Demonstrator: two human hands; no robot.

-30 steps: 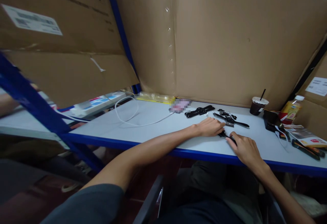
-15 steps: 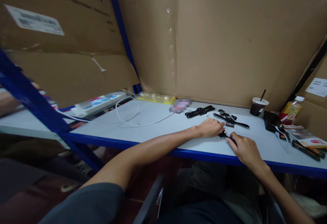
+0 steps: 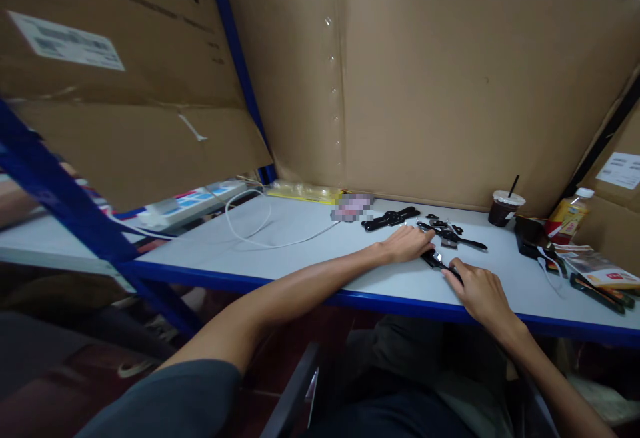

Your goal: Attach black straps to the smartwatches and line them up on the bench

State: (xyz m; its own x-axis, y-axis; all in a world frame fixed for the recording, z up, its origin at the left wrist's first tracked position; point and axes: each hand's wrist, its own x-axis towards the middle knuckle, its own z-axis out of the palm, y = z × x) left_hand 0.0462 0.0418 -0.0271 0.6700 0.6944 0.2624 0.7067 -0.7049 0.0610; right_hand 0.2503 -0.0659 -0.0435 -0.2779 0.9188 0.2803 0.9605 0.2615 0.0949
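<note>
A black strap-like piece with a shiny middle (image 3: 437,257) lies near the table's front edge, between my hands. My right hand (image 3: 483,289) pinches its near end between thumb and fingers. Beside its far end, my left hand (image 3: 406,243) rests low over the table with fingers curled together; whatever is at those fingertips is too small to make out. Just beyond, another black strap-like piece (image 3: 470,243) lies with a small dark block (image 3: 449,245) next to it. A wider black strap-like piece (image 3: 391,219) lies behind my left hand.
Small black parts (image 3: 440,223) lie toward the back. A cup with a straw (image 3: 505,209), a bottle (image 3: 570,217), a black tray (image 3: 531,237) and a printed packet (image 3: 600,268) stand or lie at right. A white cable (image 3: 285,245) loops at left. Cardboard (image 3: 450,91) walls the back.
My left hand has shifted slightly left and away from me, uncovering more of the strap-like piece and its shiny middle. My right hand keeps its place on the near end.
</note>
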